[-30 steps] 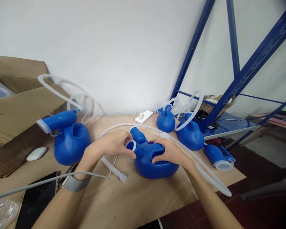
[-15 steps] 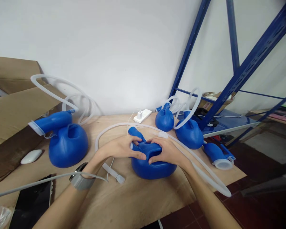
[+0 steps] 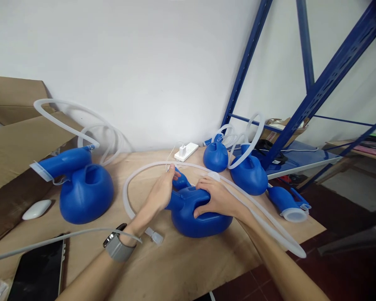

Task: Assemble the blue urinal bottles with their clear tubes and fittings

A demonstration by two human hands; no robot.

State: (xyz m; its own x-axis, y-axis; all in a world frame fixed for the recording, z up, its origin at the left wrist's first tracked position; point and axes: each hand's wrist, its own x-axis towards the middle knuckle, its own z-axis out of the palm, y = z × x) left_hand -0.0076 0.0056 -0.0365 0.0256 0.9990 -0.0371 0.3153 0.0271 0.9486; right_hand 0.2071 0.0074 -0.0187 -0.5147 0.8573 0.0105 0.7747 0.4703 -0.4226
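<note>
Head view: a dark-screened device [image 3: 39, 269] lies nearest, left of the blue jug [image 3: 200, 224], which rests on the wooden table [image 3: 150, 269]. The right hand [image 3: 218, 196] curls its fingers around the jug's handle [image 3: 196, 195]. The left hand [image 3: 161, 189] touches a blue tubular piece [image 3: 182, 181] just behind the jug; whether its fingers grip, I cannot tell. Beyond the jug sits a white power strip [image 3: 189, 151].

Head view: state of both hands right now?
Left hand: at the small blue piece; grip cannot be told.
Right hand: closed, holding the front blue jug.
</note>
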